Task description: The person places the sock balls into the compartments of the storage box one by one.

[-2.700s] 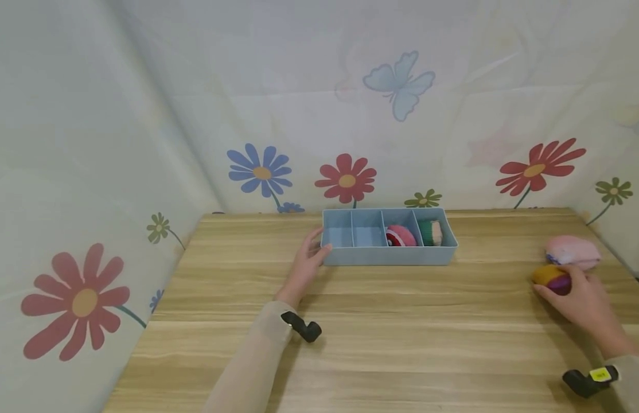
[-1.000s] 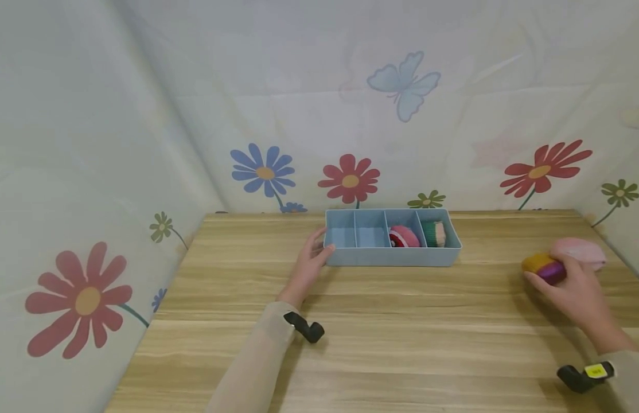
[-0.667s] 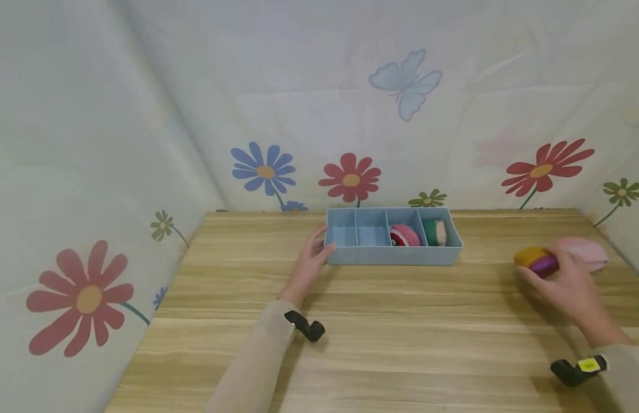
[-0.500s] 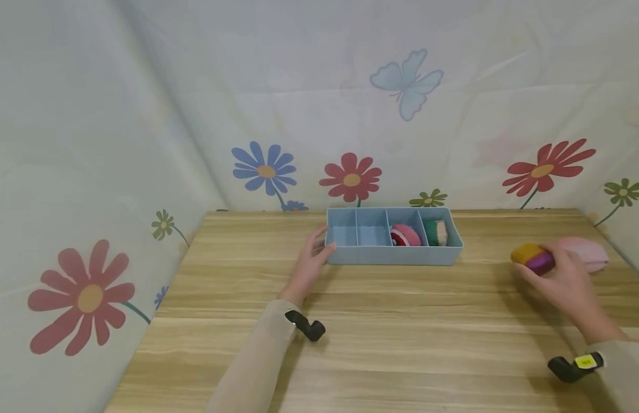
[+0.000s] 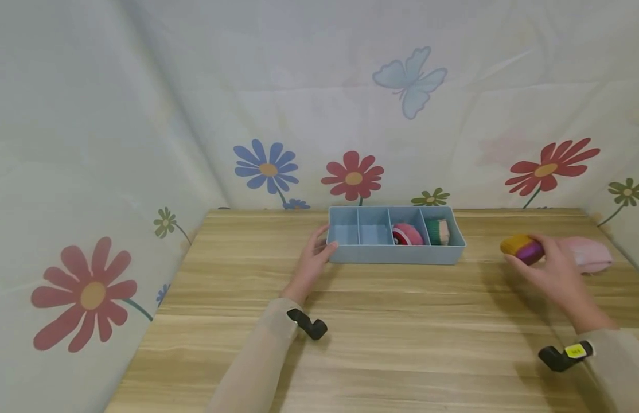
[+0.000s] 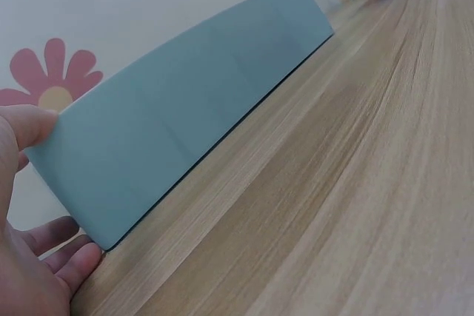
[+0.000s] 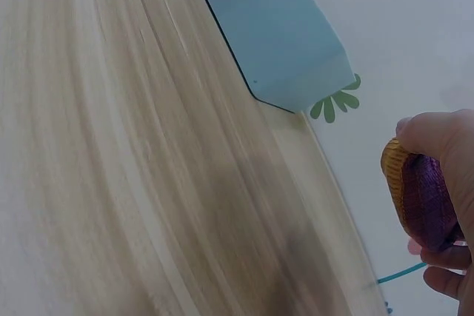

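Note:
My left hand point(image 5: 310, 265) holds the near-left corner of a blue divided storage box point(image 5: 397, 254), thumb at the front edge and fingers along its end. In the left wrist view the thumb lies near the top rim of the box point(image 6: 192, 101) and other fingers near its bottom corner. My right hand point(image 5: 559, 281) grips a yellow and purple rolled-up sock point(image 5: 523, 249), raised above the table to the right of the box. The right wrist view shows the ribbed yellow end of the sock point(image 7: 422, 197) between thumb and fingers.
A pink rolled bundle point(image 5: 588, 255) lies on the wooden table point(image 5: 402, 332) behind my right hand, partly hidden. Inside the box, a pink and red bundle point(image 5: 408, 234) sits in the third compartment and a green and beige one point(image 5: 437, 232) in the rightmost. A flower-printed curtain point(image 5: 309, 86) stands behind.
My right hand has lifted the yellow and purple sock from beside the pink bundle and moved it left toward the box. The left hand stays at the box's corner.

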`<state>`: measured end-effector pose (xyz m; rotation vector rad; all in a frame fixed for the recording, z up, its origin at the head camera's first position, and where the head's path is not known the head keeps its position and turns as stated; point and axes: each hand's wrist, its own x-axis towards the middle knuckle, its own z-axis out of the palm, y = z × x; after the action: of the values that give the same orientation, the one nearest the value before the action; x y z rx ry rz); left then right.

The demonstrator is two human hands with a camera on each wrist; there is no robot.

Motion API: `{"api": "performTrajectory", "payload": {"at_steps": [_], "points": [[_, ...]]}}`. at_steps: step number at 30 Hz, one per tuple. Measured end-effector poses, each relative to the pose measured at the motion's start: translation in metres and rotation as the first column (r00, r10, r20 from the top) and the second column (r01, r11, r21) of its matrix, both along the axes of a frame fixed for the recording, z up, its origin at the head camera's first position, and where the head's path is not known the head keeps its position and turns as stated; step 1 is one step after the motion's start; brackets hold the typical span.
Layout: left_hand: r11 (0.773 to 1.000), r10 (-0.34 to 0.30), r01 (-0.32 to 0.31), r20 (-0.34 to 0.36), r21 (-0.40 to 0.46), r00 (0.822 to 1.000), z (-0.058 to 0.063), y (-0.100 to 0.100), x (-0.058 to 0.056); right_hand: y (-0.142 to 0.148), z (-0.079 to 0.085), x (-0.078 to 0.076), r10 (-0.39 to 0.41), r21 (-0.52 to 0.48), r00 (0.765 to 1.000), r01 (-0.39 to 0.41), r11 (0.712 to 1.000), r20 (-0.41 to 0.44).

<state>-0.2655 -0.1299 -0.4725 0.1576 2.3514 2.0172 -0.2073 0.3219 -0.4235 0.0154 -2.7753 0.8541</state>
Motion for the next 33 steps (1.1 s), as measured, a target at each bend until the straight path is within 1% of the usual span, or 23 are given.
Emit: {"api": "performTrajectory", "payload": {"at_steps": [1,2,9,13,16,20,22,24,29,33], "points": [[1.0,0.008,-0.008,-0.006,-0.003,1.0,-0.004,0.0,-0.002,-0.001,0.001,-0.001,0.003,0.0,1.0,-0.003,1.0,-0.005],[1.0,0.008,-0.008,-0.008,-0.003,1.0,-0.005,0.0,-0.003,-0.002,0.002,-0.002,0.004,0.002,1.0,-0.004,1.0,-0.009],[1.0,0.01,-0.01,-0.009,-0.007,1.0,-0.006,0.001,-0.005,-0.008,0.006,-0.009,0.014,0.024,0.999,-0.013,1.0,-0.051],[1.0,-0.004,0.004,-0.012,-0.001,1.0,-0.005,0.001,-0.005,-0.014,0.01,-0.014,0.025,0.026,0.997,-0.023,0.999,-0.07],[1.0,-0.018,0.018,0.002,0.013,1.0,-0.001,0.0,-0.003,-0.019,0.013,-0.016,0.038,0.032,0.996,-0.035,0.999,-0.086],[0.998,-0.039,0.037,0.033,0.047,0.999,0.012,-0.001,0.002,-0.025,0.015,-0.019,0.053,0.032,0.994,-0.05,0.998,-0.099],[0.998,-0.047,0.045,0.041,0.048,0.998,0.018,-0.001,0.006,-0.028,0.016,-0.02,0.061,0.026,0.993,-0.058,0.998,-0.104],[0.998,-0.047,0.046,0.036,0.034,0.998,0.021,0.0,0.009,-0.031,0.017,-0.021,0.066,0.026,0.992,-0.063,0.998,-0.111],[0.999,-0.038,0.038,0.021,0.016,0.999,0.024,0.0,0.012,-0.038,0.02,-0.024,0.081,0.034,0.991,-0.077,0.996,-0.108],[0.999,-0.042,0.041,0.021,0.03,0.999,0.023,0.0,0.013,-0.043,0.024,-0.026,0.093,0.037,0.991,-0.09,0.995,-0.097]]}}
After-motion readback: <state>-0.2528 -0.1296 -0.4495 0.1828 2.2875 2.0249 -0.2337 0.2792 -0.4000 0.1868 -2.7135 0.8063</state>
